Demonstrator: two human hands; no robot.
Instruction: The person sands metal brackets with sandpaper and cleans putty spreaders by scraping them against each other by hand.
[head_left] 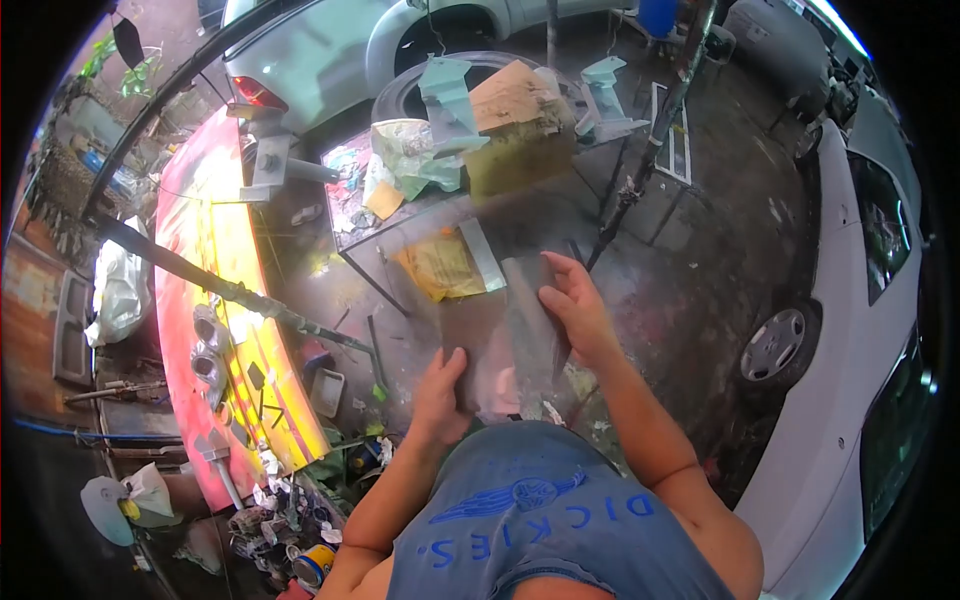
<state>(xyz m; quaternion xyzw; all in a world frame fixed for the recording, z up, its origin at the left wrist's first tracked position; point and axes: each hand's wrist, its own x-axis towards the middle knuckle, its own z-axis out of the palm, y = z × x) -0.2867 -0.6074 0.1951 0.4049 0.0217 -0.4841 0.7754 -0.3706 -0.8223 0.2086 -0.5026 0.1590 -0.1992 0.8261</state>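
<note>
- Left hand (pixel 440 395): closed on the lower edge of a brown sheet (pixel 472 330), thumb on its near face, most fingers hidden.
- Right hand (pixel 580 310): gripping the right edge of a grey sheet (pixel 530 300); whether the two sheets join cannot be told.
- Both sheets: held in front of the torso, over the floor (pixel 690 270).
- Beyond the brown sheet: yellow paper (pixel 438 265).
- Far right: a white car (pixel 815 400).

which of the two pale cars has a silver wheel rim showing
The white car at the right of the picture: its silver wheel rim is plainly visible, while the car at the top shows only a dark wheel arch.
</note>
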